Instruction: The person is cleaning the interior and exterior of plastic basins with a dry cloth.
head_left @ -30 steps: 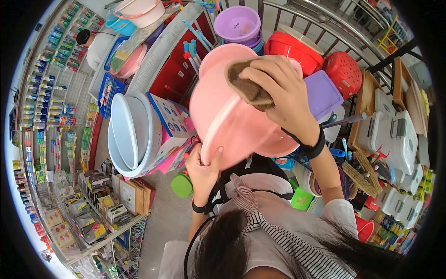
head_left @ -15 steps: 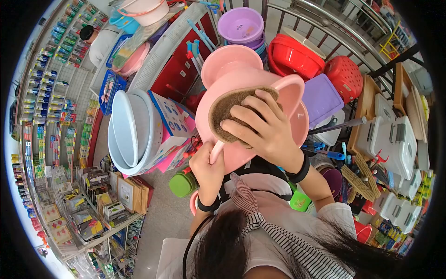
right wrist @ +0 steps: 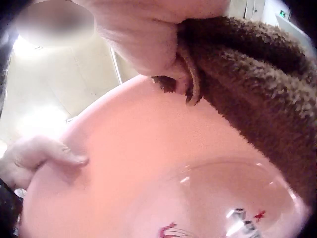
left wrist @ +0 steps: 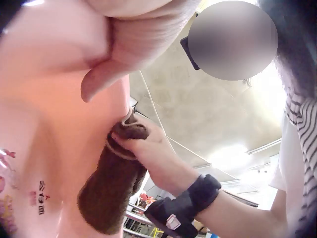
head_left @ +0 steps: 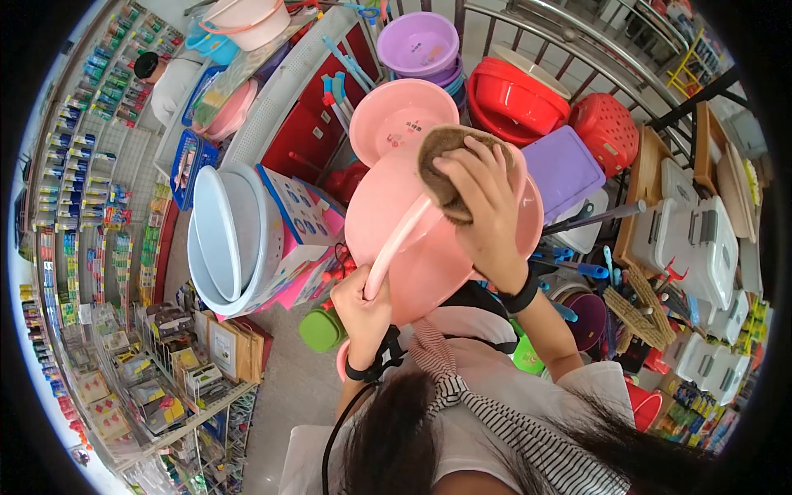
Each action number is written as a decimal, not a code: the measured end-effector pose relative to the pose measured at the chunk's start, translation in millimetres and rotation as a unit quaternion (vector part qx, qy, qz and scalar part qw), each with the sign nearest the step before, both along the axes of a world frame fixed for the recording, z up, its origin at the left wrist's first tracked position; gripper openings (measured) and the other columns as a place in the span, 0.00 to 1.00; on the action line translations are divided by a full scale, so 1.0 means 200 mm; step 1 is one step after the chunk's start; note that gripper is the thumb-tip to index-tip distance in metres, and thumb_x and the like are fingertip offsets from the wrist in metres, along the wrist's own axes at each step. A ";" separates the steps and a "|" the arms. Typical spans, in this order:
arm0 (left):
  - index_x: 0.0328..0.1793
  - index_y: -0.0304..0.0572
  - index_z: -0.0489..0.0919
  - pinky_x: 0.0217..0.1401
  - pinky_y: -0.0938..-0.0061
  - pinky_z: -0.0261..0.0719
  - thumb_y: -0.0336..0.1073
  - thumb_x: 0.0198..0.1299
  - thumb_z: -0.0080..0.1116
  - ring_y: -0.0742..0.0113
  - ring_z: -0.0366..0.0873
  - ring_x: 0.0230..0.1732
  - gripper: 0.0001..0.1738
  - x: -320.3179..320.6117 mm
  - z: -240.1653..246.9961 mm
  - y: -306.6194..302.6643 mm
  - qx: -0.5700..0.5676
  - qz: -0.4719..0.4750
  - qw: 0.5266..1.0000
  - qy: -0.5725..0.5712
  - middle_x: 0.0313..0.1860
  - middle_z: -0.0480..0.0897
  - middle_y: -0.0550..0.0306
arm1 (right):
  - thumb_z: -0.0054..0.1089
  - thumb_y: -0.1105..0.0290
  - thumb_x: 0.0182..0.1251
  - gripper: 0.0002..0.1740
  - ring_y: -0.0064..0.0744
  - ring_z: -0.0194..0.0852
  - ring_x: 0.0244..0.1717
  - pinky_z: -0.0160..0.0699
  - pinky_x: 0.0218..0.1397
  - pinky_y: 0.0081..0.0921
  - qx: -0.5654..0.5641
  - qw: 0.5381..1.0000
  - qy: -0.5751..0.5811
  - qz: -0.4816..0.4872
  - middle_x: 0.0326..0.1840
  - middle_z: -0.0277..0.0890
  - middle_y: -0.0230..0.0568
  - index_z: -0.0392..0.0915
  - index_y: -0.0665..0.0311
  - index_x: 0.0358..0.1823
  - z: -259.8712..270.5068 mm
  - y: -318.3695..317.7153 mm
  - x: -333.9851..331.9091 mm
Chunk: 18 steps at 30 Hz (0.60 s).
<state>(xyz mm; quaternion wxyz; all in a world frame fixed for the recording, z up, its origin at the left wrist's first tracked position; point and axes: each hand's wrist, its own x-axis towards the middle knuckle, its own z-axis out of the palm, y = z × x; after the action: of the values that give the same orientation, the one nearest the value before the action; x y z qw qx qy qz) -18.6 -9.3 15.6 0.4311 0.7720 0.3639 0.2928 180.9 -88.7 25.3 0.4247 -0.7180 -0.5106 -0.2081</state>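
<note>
Tilted up in front of me is a pink plastic basin [head_left: 412,276], its pale rim crossing the head view diagonally. My left hand [head_left: 365,307] grips that rim at the near left, the thumb [left wrist: 101,82] lying on the basin's inner side in the left wrist view. On the far right part of the basin, my right hand [head_left: 487,219] holds a fuzzy brown cloth [head_left: 445,169] with bent fingers. The cloth [left wrist: 104,196] hangs down against the pink wall near the edge. Printed marks show on the basin's inside [right wrist: 193,198].
Behind stand another pink basin [head_left: 396,124], a purple basin [head_left: 417,41] and red basins [head_left: 524,95]. Pale blue basins [head_left: 219,264] are stacked at left, near a green container [head_left: 320,328]. Clear storage boxes [head_left: 701,247] and a purple lid [head_left: 565,169] are at right.
My right hand and the cloth came down across the basin toward me, then back up to the far right. The basin's tilt shifted while my left hand kept its grip on the rim.
</note>
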 end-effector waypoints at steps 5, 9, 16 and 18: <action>0.18 0.34 0.61 0.21 0.78 0.52 0.21 0.51 0.58 0.81 0.52 0.20 0.17 0.04 0.02 -0.03 -0.030 0.028 0.999 -0.035 0.14 0.56 0.62 | 0.62 0.68 0.53 0.26 0.51 0.62 0.68 0.60 0.69 0.52 -0.025 1.000 -0.015 -0.002 0.61 0.71 0.38 0.76 0.58 0.57 0.08 -0.01 -0.24; 0.19 0.34 0.64 0.21 0.79 0.53 0.22 0.53 0.60 0.82 0.53 0.21 0.17 0.02 -0.03 -0.02 -0.067 0.013 0.993 -0.094 0.15 0.59 0.65 | 0.58 0.65 0.57 0.24 0.43 0.62 0.69 0.60 0.70 0.49 -0.061 0.990 -0.083 0.098 0.62 0.70 0.33 0.75 0.53 0.59 0.09 -0.02 -0.31; 0.20 0.33 0.69 0.20 0.78 0.52 0.25 0.54 0.65 0.80 0.54 0.19 0.16 0.00 0.01 -0.04 -0.068 -0.002 0.995 -0.066 0.14 0.61 0.64 | 0.60 0.64 0.55 0.22 0.37 0.69 0.62 0.64 0.67 0.46 -0.053 0.989 -0.135 0.007 0.56 0.74 0.29 0.78 0.46 0.54 0.14 -0.05 -0.16; 0.20 0.33 0.69 0.20 0.78 0.52 0.26 0.54 0.66 0.80 0.54 0.19 0.16 -0.01 0.03 -0.04 -0.064 -0.002 0.996 -0.066 0.14 0.61 0.64 | 0.64 0.66 0.48 0.24 0.40 0.71 0.60 0.64 0.65 0.47 -0.028 0.993 -0.093 -0.059 0.54 0.75 0.30 0.79 0.50 0.52 0.16 -0.06 -0.08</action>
<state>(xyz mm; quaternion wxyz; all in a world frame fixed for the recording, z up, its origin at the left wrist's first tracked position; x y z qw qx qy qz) -20.6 -17.5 21.6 0.5031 0.7225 0.3516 0.3183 165.5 -101.3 56.4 0.3416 -0.7363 -0.5102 -0.2846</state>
